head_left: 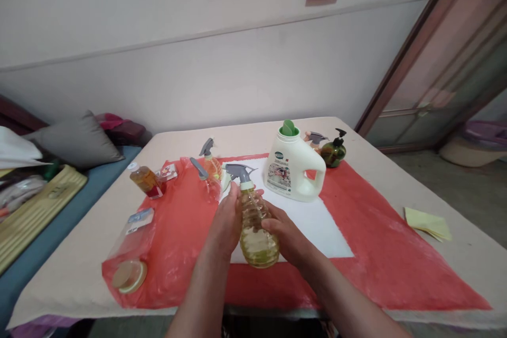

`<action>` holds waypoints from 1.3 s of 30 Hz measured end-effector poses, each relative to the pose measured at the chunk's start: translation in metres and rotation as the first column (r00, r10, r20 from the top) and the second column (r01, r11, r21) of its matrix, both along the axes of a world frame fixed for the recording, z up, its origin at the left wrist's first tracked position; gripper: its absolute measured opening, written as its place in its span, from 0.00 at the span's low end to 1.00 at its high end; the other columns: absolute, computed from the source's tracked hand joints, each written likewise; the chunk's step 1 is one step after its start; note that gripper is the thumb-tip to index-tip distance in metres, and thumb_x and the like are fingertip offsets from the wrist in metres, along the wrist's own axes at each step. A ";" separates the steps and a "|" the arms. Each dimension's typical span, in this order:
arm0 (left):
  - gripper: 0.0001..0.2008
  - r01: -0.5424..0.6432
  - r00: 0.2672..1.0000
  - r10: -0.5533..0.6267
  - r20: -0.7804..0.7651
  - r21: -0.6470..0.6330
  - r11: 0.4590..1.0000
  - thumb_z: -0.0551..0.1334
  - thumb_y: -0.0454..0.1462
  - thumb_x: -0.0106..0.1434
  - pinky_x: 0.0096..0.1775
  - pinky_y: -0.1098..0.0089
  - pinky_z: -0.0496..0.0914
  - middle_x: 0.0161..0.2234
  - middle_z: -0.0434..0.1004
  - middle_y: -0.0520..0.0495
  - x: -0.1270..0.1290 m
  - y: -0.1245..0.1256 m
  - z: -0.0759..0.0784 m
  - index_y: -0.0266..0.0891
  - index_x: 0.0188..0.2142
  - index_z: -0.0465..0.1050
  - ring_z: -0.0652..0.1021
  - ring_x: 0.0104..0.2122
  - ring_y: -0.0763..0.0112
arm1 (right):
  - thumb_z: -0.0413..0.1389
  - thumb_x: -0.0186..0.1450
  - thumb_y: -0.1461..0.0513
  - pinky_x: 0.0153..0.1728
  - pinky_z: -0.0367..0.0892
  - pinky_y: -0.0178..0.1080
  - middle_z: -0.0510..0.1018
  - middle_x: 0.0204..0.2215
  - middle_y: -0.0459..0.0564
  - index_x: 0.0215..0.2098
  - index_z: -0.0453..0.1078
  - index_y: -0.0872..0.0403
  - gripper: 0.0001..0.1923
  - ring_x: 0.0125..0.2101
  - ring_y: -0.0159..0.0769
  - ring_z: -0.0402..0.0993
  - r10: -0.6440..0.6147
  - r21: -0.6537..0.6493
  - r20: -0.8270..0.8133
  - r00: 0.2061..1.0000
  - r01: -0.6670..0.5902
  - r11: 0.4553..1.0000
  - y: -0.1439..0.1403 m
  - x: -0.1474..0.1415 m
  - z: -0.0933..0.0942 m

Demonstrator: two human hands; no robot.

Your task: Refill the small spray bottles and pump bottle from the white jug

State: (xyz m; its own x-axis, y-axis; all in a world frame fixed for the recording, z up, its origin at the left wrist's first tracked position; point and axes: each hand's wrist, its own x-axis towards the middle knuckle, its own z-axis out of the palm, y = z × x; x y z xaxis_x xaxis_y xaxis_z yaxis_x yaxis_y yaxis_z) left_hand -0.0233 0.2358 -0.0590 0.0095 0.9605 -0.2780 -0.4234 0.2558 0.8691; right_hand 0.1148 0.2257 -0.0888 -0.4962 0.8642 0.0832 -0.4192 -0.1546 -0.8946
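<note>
Between my two hands is a clear yellowish spray bottle (257,243) with a grey trigger head, tilted slightly and partly filled with liquid. My left hand (229,222) wraps its left side near the neck. Around its right side curls my right hand (283,232), thumb across the front. Just behind stands a cream jug (289,169) with a handle, its mouth open and something green in it. A white sheet (312,227) lies under the jug, on top of a red plastic sheet (368,232).
Other spray bottles (214,166) stand to the left, beside an amber bottle (146,180). A dark green pump bottle (333,154) is behind the jug. A round lidded jar (130,276) sits front left; yellow papers (428,223) lie at right on the table (396,190).
</note>
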 end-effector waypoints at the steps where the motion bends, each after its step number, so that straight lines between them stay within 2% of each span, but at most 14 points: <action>1: 0.23 -0.035 0.999 0.037 -0.037 0.038 0.999 0.62 0.56 0.61 0.39 0.63 0.74 0.36 0.82 0.40 0.000 0.000 -0.001 0.38 0.41 0.76 0.81 0.39 0.58 | 0.62 0.57 0.54 0.51 0.65 0.46 0.78 0.48 0.51 0.54 0.69 0.52 0.27 0.49 0.45 0.73 -0.054 0.042 0.081 0.995 0.050 0.998 0.001 0.001 0.000; 3: 0.22 -0.119 0.988 0.130 -0.081 0.131 0.984 0.63 0.55 0.61 0.39 0.65 0.72 0.33 0.81 0.43 0.001 0.000 -0.001 0.39 0.40 0.76 0.80 0.37 0.60 | 0.64 0.53 0.56 0.53 0.64 0.48 0.78 0.48 0.51 0.55 0.68 0.51 0.31 0.49 0.46 0.72 -0.194 0.123 0.283 0.939 0.165 0.979 0.001 0.001 0.000; 6: 0.19 -0.233 0.960 0.261 -0.098 0.231 0.945 0.70 0.48 0.55 0.35 0.70 0.70 0.31 0.78 0.50 0.003 -0.001 0.000 0.39 0.40 0.73 0.78 0.32 0.69 | 0.66 0.49 0.57 0.53 0.63 0.52 0.77 0.48 0.52 0.55 0.67 0.49 0.35 0.48 0.49 0.72 -0.398 0.279 0.547 0.736 0.288 0.916 -0.003 -0.003 -0.003; 8: 0.21 -0.263 0.948 0.297 -0.111 0.248 0.932 0.74 0.43 0.51 0.34 0.72 0.68 0.31 0.77 0.52 0.004 -0.001 0.001 0.39 0.41 0.72 0.76 0.30 0.73 | 0.67 0.48 0.57 0.54 0.62 0.54 0.77 0.48 0.54 0.55 0.67 0.48 0.36 0.49 0.52 0.70 -0.490 0.389 0.594 0.638 0.305 0.869 -0.005 -0.007 -0.005; 10: 0.20 -0.271 0.946 0.305 -0.111 0.243 0.931 0.74 0.42 0.51 0.35 0.72 0.68 0.32 0.77 0.52 0.004 -0.002 0.001 0.39 0.41 0.73 0.76 0.29 0.74 | 0.67 0.47 0.57 0.54 0.61 0.55 0.76 0.48 0.54 0.54 0.68 0.48 0.36 0.49 0.53 0.70 -0.535 0.443 0.587 0.607 0.312 0.840 -0.006 -0.009 -0.007; 12: 0.17 -0.244 0.964 0.260 -0.062 0.198 0.949 0.73 0.41 0.53 0.35 0.72 0.68 0.32 0.78 0.51 0.002 -0.002 0.002 0.39 0.40 0.75 0.76 0.29 0.74 | 0.67 0.47 0.58 0.53 0.62 0.53 0.77 0.46 0.53 0.53 0.69 0.48 0.35 0.47 0.52 0.71 -0.482 0.387 0.582 0.655 0.298 0.872 -0.006 -0.009 -0.006; 14: 0.15 -0.176 0.984 0.172 0.041 0.129 0.976 0.72 0.42 0.54 0.35 0.70 0.70 0.32 0.80 0.48 -0.002 -0.001 0.004 0.37 0.38 0.76 0.78 0.30 0.70 | 0.66 0.49 0.58 0.49 0.65 0.49 0.78 0.43 0.51 0.51 0.70 0.50 0.31 0.44 0.47 0.72 -0.311 0.229 0.497 0.810 0.223 0.948 -0.006 -0.006 -0.003; 16: 0.15 -0.079 0.987 0.065 0.146 0.092 0.993 0.72 0.43 0.53 0.36 0.66 0.72 0.33 0.81 0.43 -0.007 -0.001 0.006 0.35 0.36 0.78 0.80 0.34 0.63 | 0.64 0.52 0.56 0.43 0.66 0.44 0.78 0.40 0.50 0.49 0.71 0.52 0.26 0.40 0.43 0.73 -0.084 0.062 0.272 0.959 0.070 0.996 -0.006 -0.004 0.000; 18: 0.15 -0.009 0.979 -0.013 0.203 0.109 0.994 0.72 0.44 0.52 0.40 0.62 0.73 0.35 0.83 0.39 -0.011 -0.001 0.007 0.34 0.34 0.78 0.81 0.38 0.57 | 0.62 0.55 0.53 0.38 0.66 0.40 0.78 0.38 0.50 0.47 0.72 0.55 0.24 0.37 0.39 0.72 0.072 -0.032 0.030 0.997 -0.071 0.997 -0.008 -0.003 0.001; 20: 0.16 0.017 0.973 -0.045 0.227 0.126 0.992 0.73 0.44 0.51 0.43 0.59 0.73 0.36 0.83 0.37 -0.013 -0.001 0.009 0.34 0.33 0.79 0.82 0.40 0.53 | 0.62 0.56 0.51 0.35 0.64 0.38 0.77 0.36 0.50 0.47 0.73 0.56 0.25 0.34 0.37 0.71 0.129 -0.074 -0.094 0.987 -0.137 0.988 -0.011 -0.004 0.000; 26: 0.18 0.009 0.978 -0.028 0.207 0.093 0.996 0.73 0.47 0.52 0.44 0.59 0.74 0.39 0.83 0.38 -0.010 -0.001 0.007 0.36 0.37 0.80 0.81 0.43 0.53 | 0.66 0.54 0.53 0.42 0.66 0.40 0.79 0.40 0.50 0.49 0.74 0.54 0.26 0.39 0.40 0.72 0.049 -0.025 0.000 0.999 -0.049 0.998 -0.006 -0.002 0.003; 31: 0.23 -0.031 0.983 0.002 0.183 0.156 0.987 0.69 0.52 0.56 0.44 0.65 0.76 0.39 0.83 0.40 -0.013 0.006 0.001 0.36 0.40 0.79 0.81 0.41 0.61 | 0.69 0.49 0.53 0.49 0.65 0.44 0.78 0.41 0.48 0.49 0.73 0.51 0.30 0.44 0.42 0.73 -0.115 0.124 0.078 0.990 0.105 0.987 0.005 0.019 0.015; 35: 0.16 -0.144 0.979 0.136 0.151 0.043 0.989 0.65 0.48 0.63 0.43 0.68 0.77 0.41 0.83 0.40 -0.023 0.013 -0.002 0.36 0.40 0.78 0.82 0.41 0.66 | 0.67 0.49 0.46 0.46 0.68 0.46 0.78 0.43 0.50 0.50 0.73 0.50 0.34 0.43 0.45 0.74 -0.436 0.278 0.196 0.878 0.377 0.883 0.016 0.060 0.023; 39: 0.10 -0.211 0.969 0.215 0.122 -0.042 0.976 0.63 0.41 0.65 0.42 0.69 0.77 0.40 0.82 0.41 -0.028 0.016 -0.001 0.36 0.37 0.78 0.82 0.40 0.67 | 0.60 0.56 0.45 0.50 0.66 0.48 0.76 0.49 0.52 0.53 0.68 0.49 0.30 0.47 0.47 0.72 -0.781 0.368 0.202 0.591 0.693 0.619 0.037 0.119 0.022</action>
State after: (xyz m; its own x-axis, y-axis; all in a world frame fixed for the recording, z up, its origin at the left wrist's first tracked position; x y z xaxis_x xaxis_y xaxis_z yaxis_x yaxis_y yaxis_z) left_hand -0.0510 0.2518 -0.0605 -0.1583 0.9358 -0.3151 -0.5757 0.1718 0.7994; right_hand 0.2341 0.2630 -0.0672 0.2718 0.9165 0.2934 0.0144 0.3010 -0.9535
